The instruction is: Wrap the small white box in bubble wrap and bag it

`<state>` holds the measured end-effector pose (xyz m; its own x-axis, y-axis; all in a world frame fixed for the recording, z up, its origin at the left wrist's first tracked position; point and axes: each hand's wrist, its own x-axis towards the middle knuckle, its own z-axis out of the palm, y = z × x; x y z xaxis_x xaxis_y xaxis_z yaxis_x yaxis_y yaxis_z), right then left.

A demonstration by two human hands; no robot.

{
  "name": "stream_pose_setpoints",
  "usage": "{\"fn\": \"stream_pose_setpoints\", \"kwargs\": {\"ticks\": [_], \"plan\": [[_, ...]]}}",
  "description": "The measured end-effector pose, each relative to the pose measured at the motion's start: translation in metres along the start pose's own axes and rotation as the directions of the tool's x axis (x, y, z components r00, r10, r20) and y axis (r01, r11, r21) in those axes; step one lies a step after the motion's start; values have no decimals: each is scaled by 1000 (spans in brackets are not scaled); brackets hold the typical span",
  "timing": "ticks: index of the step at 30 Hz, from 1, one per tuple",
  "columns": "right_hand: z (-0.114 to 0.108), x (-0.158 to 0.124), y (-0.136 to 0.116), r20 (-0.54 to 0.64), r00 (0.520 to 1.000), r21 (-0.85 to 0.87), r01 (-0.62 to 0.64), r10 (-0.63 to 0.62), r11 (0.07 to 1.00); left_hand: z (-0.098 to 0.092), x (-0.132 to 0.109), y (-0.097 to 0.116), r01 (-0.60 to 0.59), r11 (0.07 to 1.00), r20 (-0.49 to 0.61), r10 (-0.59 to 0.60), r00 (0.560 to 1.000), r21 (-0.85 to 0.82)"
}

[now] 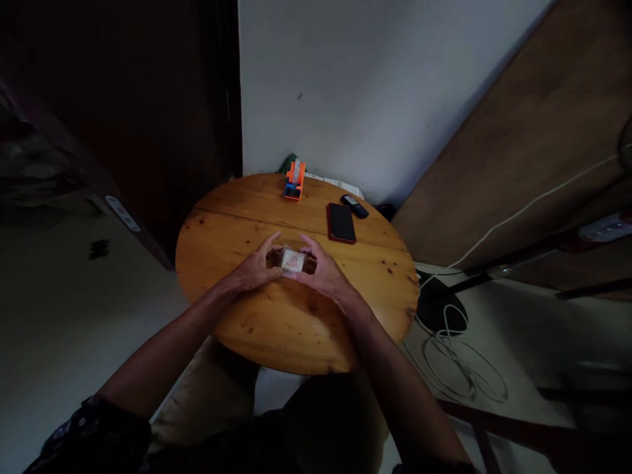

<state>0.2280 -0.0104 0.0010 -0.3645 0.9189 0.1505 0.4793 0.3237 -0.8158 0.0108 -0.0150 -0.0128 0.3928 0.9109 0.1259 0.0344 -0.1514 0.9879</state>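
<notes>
A small whitish pack [293, 261] with reddish print on its top is held between my two hands over the middle of a round wooden table [237, 243]. My left hand [259, 264] grips its left side, with the thumb at the near corner and the fingers curved at the far side. On the right side, my right hand [320, 266] grips it in the same way, index finger raised. What the pack contains cannot be made out.
An orange and blue tape dispenser [295, 180] stands at the table's far edge. A dark tablet-like object with a red rim [341, 222] and a black remote or phone [354, 206] lie at the back right. White cable coils [459, 362] lie on the floor at right.
</notes>
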Motion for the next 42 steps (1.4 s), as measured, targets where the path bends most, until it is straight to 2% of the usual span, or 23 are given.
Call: {"fn": "stream_pose_setpoints", "kwargs": {"ticks": [2,7,11,16,19,26,30,35,38,42], "plan": [[-2,-3,5,-56,998,-28,21,-22,999,4,3,-5,-43,999,-11,43,999,34],[-12,-12,8,-38,998,-15,41,-42,999,5,5,-10,-70,989,-37,76,996,131],[-17,-14,0,-134,986,35,109,-103,993,0,2,-7,-92,981,-6,94,996,170],[-16,-15,-10,-203,964,48,184,-170,982,0,2,-8,-102,982,-1,103,995,157],[-14,-15,-10,-217,964,57,171,-155,984,3,3,-11,-105,985,3,106,994,138],[-8,-14,0,-130,990,142,66,-48,988,9,5,-12,-110,991,6,110,994,69],[-9,-14,-1,-136,988,183,98,-73,978,9,5,-10,-97,993,7,97,995,65],[-12,-15,-7,-166,973,99,179,-161,979,6,3,-10,-130,983,22,128,992,130],[-11,-15,-10,-137,968,70,223,-212,972,4,2,-8,-157,971,26,155,988,180],[-6,-13,-7,-94,967,24,241,-238,970,2,0,-3,-101,985,56,94,994,142]]}}
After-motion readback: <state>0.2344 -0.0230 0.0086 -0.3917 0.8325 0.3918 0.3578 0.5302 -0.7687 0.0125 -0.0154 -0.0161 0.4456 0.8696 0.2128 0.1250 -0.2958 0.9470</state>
